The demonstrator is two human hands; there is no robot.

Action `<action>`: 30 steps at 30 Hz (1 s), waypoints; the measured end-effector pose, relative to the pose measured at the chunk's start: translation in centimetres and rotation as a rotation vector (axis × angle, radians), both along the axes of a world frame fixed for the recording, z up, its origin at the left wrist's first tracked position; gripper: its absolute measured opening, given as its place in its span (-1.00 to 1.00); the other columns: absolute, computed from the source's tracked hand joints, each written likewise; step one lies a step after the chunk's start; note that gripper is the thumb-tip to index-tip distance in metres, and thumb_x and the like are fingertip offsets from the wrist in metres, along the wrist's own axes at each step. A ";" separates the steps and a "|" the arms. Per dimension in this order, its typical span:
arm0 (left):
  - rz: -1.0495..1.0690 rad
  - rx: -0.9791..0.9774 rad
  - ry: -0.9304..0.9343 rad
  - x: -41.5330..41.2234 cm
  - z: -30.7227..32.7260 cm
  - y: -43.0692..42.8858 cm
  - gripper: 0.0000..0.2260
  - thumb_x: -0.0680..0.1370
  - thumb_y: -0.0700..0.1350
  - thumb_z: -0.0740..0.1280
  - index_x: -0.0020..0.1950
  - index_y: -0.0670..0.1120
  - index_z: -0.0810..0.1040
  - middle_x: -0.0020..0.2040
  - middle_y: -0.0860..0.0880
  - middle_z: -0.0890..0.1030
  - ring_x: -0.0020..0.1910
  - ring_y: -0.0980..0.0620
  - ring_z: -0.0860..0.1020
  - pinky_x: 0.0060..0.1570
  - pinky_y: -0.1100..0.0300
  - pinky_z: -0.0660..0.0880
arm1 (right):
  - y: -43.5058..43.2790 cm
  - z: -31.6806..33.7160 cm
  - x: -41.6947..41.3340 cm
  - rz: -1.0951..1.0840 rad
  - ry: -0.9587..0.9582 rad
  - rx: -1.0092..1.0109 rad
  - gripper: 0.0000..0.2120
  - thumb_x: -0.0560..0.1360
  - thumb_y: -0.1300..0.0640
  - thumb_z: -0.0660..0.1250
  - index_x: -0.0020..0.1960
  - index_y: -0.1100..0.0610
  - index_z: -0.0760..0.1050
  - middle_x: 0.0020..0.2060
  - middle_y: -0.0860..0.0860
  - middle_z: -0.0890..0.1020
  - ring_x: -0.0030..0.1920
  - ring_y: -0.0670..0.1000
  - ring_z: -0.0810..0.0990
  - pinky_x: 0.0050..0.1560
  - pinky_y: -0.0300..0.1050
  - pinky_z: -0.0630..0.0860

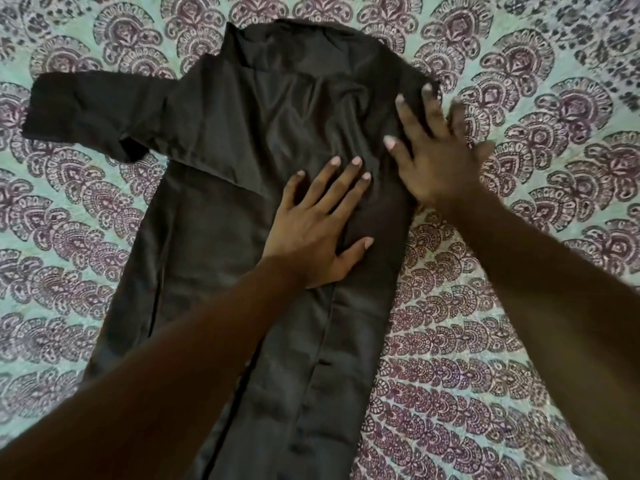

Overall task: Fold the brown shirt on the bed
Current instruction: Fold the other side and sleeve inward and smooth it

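left hand (313, 223): fingers straight and spread, palm flat on the shirt's middle, pressing it down; holds nothing
right hand (438, 157): blurred; fingers spread and straight, flat on the shirt's right edge near the shoulder, outer fingers over the bed cover; nothing gripped
shirt (221, 209): dark brown, lying lengthwise on the bed, collar at the far end, hem toward the camera and cut off by the lower frame edge
shirt right side: appears folded inward, right edge runs straight; no sleeve visible on that side
left sleeve (90, 112): short, sticking out flat to the left, lying on the bed cover
collar (277, 43): at top, slightly rumpled
button strip (320, 341): runs down the middle below the left hand; buttons hard to make out
bed cover (519, 341): pale green with purple paisley print, under and all around the shirt
in the way: both forearms cross the lower frame, the left one covering part of the shirt's lower half
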State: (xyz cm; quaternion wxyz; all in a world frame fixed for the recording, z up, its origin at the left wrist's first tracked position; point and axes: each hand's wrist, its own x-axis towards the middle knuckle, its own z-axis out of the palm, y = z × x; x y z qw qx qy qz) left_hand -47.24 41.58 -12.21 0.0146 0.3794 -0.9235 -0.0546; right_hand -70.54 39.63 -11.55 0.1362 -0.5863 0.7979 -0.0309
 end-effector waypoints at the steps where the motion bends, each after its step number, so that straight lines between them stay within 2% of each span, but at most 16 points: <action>1: -0.007 -0.008 -0.006 -0.1 -0.2 -0.2 -0.25 0.59 0.38 0.05 0.68 0.03 0.05 0.70 0.03 0.01 0.67 -0.01 0.00 0.55 -0.20 0.07 | -1.1 0.1 -0.6 -0.034 -0.027 0.032 -0.43 0.65 -0.32 -0.05 0.62 -0.28 -0.08 0.66 -0.10 -0.11 0.64 0.24 -0.16 0.41 0.58 -0.07; 4: -0.009 0.014 -0.004 -0.8 -0.9 0.4 -0.26 0.59 0.38 0.04 0.68 0.04 0.04 0.70 0.03 0.01 0.67 -0.01 0.00 0.54 -0.21 0.07 | 0.3 0.2 -0.2 -0.053 0.002 0.043 -0.40 0.66 -0.29 -0.04 0.65 -0.17 -0.05 0.66 -0.05 -0.12 0.64 0.24 -0.15 0.43 0.56 -0.06; 6: -0.012 -0.004 -0.029 2.2 -0.3 4.5 -0.26 0.59 0.37 0.03 0.68 0.04 0.05 0.70 0.02 0.03 0.67 -0.01 0.01 0.53 -0.22 0.08 | 8.1 0.0 5.4 -0.003 -0.006 0.020 -0.38 0.67 -0.26 -0.05 0.66 -0.07 -0.01 0.67 -0.03 -0.09 0.64 0.23 -0.09 0.45 0.54 0.01; 10: -0.005 0.028 0.004 0.7 -0.1 0.6 -0.32 0.62 0.33 0.00 0.68 0.06 0.05 0.69 0.04 0.04 0.67 -0.02 0.04 0.54 -0.22 0.08 | 14.7 -0.2 8.7 0.015 -0.016 0.014 -0.35 0.66 -0.25 -0.11 0.67 -0.02 -0.06 0.67 -0.05 -0.11 0.65 0.17 -0.08 0.47 0.47 0.03; 14: -0.002 0.045 -0.037 0.5 0.4 -0.5 -0.37 0.65 0.29 -0.07 0.68 0.07 0.03 0.69 0.05 0.03 0.67 -0.02 0.02 0.56 -0.21 0.05 | 20.3 0.3 12.4 0.096 0.030 0.061 -0.34 0.67 -0.25 -0.06 0.67 0.01 -0.05 0.67 -0.01 -0.08 0.64 0.22 -0.04 0.44 0.47 0.08; 17: -0.007 0.044 -0.001 1.7 0.9 2.4 -0.39 0.67 0.24 -0.05 0.68 0.03 0.04 0.70 0.04 0.01 0.66 -0.10 0.03 0.55 -0.20 0.08 | 25.9 0.7 15.8 0.128 0.065 0.079 -0.33 0.67 -0.25 -0.03 0.67 0.03 -0.04 0.67 -0.01 -0.07 0.65 0.19 -0.07 0.41 0.47 0.10; 20: -0.035 0.008 0.124 4.6 2.8 7.6 -0.48 0.68 0.13 0.09 0.62 0.00 0.23 0.67 0.02 0.14 0.58 -0.14 0.23 0.42 -0.11 0.22 | 29.8 1.5 18.9 0.243 0.074 0.116 -0.32 0.66 -0.27 -0.04 0.67 0.02 -0.07 0.67 -0.02 -0.10 0.65 0.15 -0.14 0.44 0.46 0.08; 22: -0.140 0.068 0.170 7.3 3.5 12.5 -0.54 0.67 0.04 0.14 0.58 0.00 0.32 0.64 0.02 0.23 0.54 -0.10 0.29 0.37 -0.07 0.25 | 31.9 1.9 20.1 0.275 0.030 0.123 -0.35 0.67 -0.25 -0.10 0.67 0.01 -0.05 0.67 -0.04 -0.12 0.65 0.13 -0.17 0.46 0.45 0.05; 25: -0.262 0.119 0.085 12.6 2.7 18.8 -0.55 0.66 -0.03 0.09 0.56 -0.01 0.34 0.62 0.02 0.28 0.56 -0.04 0.28 0.36 -0.04 0.26 | 34.9 2.3 21.1 0.115 -0.027 0.130 -0.39 0.70 -0.16 -0.10 0.67 0.07 -0.02 0.67 -0.03 -0.12 0.66 0.11 -0.11 0.49 0.42 0.07; 27: -0.262 0.188 0.038 15.9 2.2 21.8 -0.53 0.67 0.00 0.07 0.59 -0.01 0.32 0.65 0.01 0.22 0.61 -0.02 0.21 0.43 -0.06 0.28 | 36.6 2.4 22.1 0.057 -0.002 0.158 -0.38 0.70 -0.17 -0.11 0.67 0.09 -0.03 0.67 -0.01 -0.12 0.66 0.13 -0.10 0.49 0.43 0.07; 30: -0.301 0.245 -0.087 19.6 2.9 24.6 -0.39 0.67 0.22 0.06 0.66 -0.03 0.14 0.69 -0.02 0.05 0.66 -0.03 0.06 0.54 -0.11 0.17 | 39.3 2.7 25.0 0.104 0.012 0.181 -0.35 0.68 -0.21 -0.10 0.67 0.11 0.00 0.67 0.00 -0.10 0.66 0.15 -0.09 0.48 0.39 0.09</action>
